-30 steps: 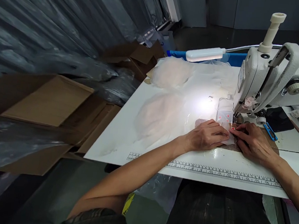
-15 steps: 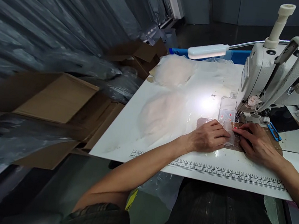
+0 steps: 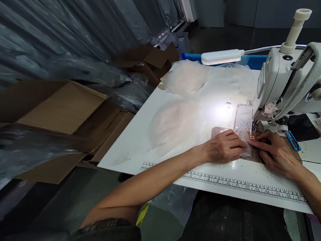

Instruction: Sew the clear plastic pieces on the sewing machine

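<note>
A small piece of sheer white fabric lies just in front of the needle of a white sewing machine. My left hand rests over the fabric's left side, fingers together and bent down on it. From the right, my right hand pinches at the fabric's edge with its index finger stretched toward it; the thumb tip is partly hidden. Under and beside the fabric is a clear plate with small red marks by the presser foot. Fine detail of the seam is too small to see.
Two piles of pale sheer fabric, a front pile and a back pile, sit on the white table. Blue thread snips and a black phone lie right of the needle. Open cardboard boxes stand left.
The view has shifted slightly. My right index finger has drawn back a little, showing more of a red mark near the presser foot. My left hand stays in place.
</note>
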`<state>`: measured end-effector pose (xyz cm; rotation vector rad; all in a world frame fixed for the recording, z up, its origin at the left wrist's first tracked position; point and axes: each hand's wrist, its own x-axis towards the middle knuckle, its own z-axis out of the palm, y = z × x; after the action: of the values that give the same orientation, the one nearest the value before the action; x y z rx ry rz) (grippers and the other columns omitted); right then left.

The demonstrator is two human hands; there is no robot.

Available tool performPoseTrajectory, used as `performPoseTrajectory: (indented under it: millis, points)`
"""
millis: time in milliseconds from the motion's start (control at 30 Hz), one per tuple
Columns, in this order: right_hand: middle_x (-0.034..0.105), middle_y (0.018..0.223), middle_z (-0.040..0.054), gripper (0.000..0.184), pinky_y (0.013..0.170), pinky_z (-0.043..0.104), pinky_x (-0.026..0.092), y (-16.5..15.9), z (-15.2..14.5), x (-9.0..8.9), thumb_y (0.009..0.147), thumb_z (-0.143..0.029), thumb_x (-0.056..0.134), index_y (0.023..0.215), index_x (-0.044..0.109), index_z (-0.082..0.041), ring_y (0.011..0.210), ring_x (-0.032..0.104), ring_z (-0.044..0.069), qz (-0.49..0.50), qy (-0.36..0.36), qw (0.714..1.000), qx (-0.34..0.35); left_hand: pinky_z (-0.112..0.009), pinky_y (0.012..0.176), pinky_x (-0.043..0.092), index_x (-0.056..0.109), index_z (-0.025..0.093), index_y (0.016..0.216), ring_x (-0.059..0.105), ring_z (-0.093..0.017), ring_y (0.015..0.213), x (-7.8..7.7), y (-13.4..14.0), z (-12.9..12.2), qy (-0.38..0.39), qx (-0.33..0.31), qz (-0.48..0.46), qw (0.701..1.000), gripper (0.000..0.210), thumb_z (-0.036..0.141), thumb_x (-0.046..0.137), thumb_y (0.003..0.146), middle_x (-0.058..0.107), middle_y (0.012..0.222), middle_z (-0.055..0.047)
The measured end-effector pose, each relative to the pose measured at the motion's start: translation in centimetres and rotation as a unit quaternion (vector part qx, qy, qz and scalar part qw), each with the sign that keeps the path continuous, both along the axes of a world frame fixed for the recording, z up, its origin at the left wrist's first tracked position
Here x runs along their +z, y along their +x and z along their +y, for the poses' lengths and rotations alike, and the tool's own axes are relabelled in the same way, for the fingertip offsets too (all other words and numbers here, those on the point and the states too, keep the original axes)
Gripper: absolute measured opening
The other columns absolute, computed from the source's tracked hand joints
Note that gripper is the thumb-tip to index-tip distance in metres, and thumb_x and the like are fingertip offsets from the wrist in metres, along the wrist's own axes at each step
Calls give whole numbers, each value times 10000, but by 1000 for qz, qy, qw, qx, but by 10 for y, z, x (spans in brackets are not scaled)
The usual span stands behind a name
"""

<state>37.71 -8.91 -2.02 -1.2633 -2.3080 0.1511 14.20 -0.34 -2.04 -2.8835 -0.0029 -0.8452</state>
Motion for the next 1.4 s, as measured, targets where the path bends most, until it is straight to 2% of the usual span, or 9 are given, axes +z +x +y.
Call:
performPoseTrajectory:
  millis: [233,467,600,800,933,1200,1400]
  points:
    - [602,1078,125,379,881,488,518,-4,-2,-5,928,-192,429,1200,692,-228,1030,560,266,-5,8,1000,-25,-279,674,462,648,177,946,622,-128,744,1,0,0,-4,-9,-9,1000,137,194,513,954,749,944,-9]
    - [593,1107,122,408,914,457,512,-1,-3,-2,936,-176,406,1258,650,-226,1041,566,239,20,-18,1000,-16,-292,690,457,631,169,904,625,-130,760,2,0,-2,40,-1,-20,999,138,201,510,962,749,1004,-41]
    - [586,1111,124,425,881,474,509,-3,-3,-4,953,-216,395,1312,618,-267,1034,548,266,-23,-15,999,-23,-296,710,467,623,166,872,645,-140,809,2,2,-3,46,-1,-33,998,132,193,521,951,750,1006,-44]
    - [574,1094,130,401,862,479,497,-7,-4,-7,974,-267,389,1293,631,-284,1018,532,289,-65,-5,997,-51,-290,698,487,629,165,916,664,-142,840,-4,1,-1,36,-7,-27,999,146,212,499,965,749,1007,-54]
    - [573,1093,123,400,871,469,499,-7,-5,-8,977,-259,378,1279,639,-288,1019,536,274,-47,-3,998,-50,-294,691,501,629,169,951,662,-143,838,-5,0,0,28,-5,-6,1000,144,218,494,968,745,1018,-62]
    - [585,1068,134,410,841,470,525,-2,-3,-4,961,-214,390,1286,640,-234,1001,565,259,4,-4,1000,-19,-281,665,510,637,158,925,648,-131,787,-2,2,-2,27,-5,-31,999,154,192,493,967,747,959,-49]
    - [598,1077,108,409,899,463,531,-1,-3,1,953,-197,398,1254,659,-288,1023,582,234,22,-34,999,-16,-285,675,507,649,168,914,647,-134,795,-3,1,-2,34,1,-19,999,151,203,511,965,746,964,-47]
